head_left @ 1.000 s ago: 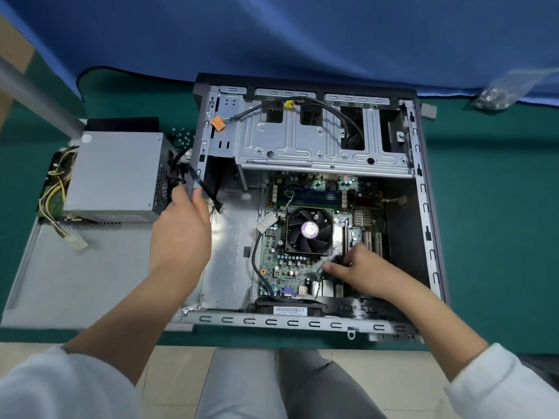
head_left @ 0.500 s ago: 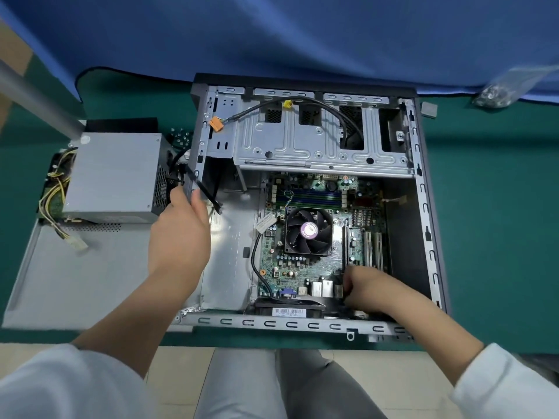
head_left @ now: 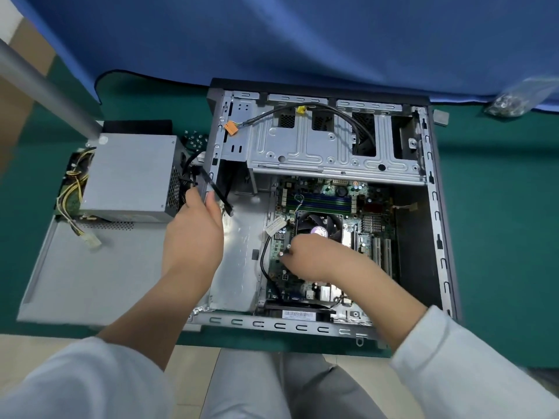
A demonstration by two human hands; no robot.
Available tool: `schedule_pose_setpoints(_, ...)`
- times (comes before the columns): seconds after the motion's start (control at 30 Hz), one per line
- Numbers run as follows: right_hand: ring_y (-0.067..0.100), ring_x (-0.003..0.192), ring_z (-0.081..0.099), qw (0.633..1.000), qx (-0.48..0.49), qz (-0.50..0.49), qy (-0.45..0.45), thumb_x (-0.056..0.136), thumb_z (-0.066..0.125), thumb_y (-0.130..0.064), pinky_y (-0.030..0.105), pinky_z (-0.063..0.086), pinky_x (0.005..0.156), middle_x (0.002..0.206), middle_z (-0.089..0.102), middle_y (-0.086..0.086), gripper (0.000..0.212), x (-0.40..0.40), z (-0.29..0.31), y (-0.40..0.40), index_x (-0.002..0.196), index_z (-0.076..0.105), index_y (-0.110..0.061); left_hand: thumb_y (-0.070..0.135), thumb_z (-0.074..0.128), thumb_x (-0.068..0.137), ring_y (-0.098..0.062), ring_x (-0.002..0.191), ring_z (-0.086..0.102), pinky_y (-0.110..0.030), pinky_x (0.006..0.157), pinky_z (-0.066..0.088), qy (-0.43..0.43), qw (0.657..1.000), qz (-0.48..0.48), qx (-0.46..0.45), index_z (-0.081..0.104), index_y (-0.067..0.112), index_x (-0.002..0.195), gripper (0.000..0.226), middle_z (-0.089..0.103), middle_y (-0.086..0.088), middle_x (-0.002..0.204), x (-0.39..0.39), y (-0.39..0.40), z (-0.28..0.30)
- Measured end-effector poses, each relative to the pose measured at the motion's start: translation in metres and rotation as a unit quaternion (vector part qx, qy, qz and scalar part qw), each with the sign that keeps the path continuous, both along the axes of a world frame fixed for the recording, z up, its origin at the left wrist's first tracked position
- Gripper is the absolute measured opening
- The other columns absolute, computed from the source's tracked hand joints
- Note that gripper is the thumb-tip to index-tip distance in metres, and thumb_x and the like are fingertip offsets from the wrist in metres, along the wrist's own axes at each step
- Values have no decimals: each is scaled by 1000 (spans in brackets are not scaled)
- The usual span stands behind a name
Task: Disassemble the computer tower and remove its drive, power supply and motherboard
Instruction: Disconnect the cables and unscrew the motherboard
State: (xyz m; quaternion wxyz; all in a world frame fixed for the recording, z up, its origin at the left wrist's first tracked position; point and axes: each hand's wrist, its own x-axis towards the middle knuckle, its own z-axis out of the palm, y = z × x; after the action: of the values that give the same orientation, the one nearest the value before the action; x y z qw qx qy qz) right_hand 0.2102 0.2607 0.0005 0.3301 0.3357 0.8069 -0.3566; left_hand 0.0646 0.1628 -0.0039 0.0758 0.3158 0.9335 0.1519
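Gripping case wall (head_left: 211, 164) w/ left hand (head_left: 193, 237); right hand (head_left: 314, 258) on motherboard (head_left: 320, 204).

One open computer case (head_left: 435, 237), one power supply (head_left: 127, 173), one motherboard (head_left: 320, 204), one fan (head_left: 320, 228), two hands.

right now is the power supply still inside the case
No, the power supply sits outside the case, on the removed side panel to its left.
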Motion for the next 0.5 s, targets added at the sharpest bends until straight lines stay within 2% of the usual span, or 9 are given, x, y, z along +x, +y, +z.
schedule_pose_setpoints(0.1,19,58,43,1000,9,-8,20,96,43,-19,26,36,51,65,41,2,33,-18,-8,-14,64,36,-12,33,23,101,-38,70,55,-37,55,31,0,1000,-5,0,43,0,115,41,60,-20,82,0,0,0)
schedule_pose_setpoints(0.2,27,71,52,999,9,-29,19,94,46,-15,28,41,60,68,45,4,27,-33,-19,-26,67,41,-10,34,23,102,-40,72,56,-37,55,30,-5,1000,-3,1,43,0,115,42,60,-21,83,1,0,1)
schedule_pose_setpoints(0.3,25,76,52,999,-11,-45,26,92,46,-7,25,35,51,73,47,4,15,-47,-25,-30,78,46,-7,34,23,101,-39,72,56,-36,55,30,-9,1000,-4,-3,43,1,115,41,60,-21,84,1,1,1)
schedule_pose_setpoints(0.37,24,77,50,999,-31,-22,19,93,44,-4,25,32,47,84,52,8,6,-54,-26,-34,91,50,-4,34,23,102,-40,73,57,-36,55,30,-10,1000,-4,-3,43,0,116,41,61,-22,85,1,2,2)
schedule_pose_setpoints(0.4,23,74,49,999,-44,-1,11,93,43,-3,25,31,47,89,53,10,11,-58,-26,-36,98,53,-1,33,24,102,-41,74,57,-36,56,30,-10,1000,-5,-3,42,0,116,40,61,-22,86,1,1,2)
schedule_pose_setpoints(0.5,21,63,43,995,-68,79,-4,94,41,0,24,29,47,71,45,8,22,-61,-27,-43,106,59,5,32,23,102,-41,79,57,-37,59,30,-15,1000,-7,-5,42,1,118,40,62,-23,90,1,1,4)
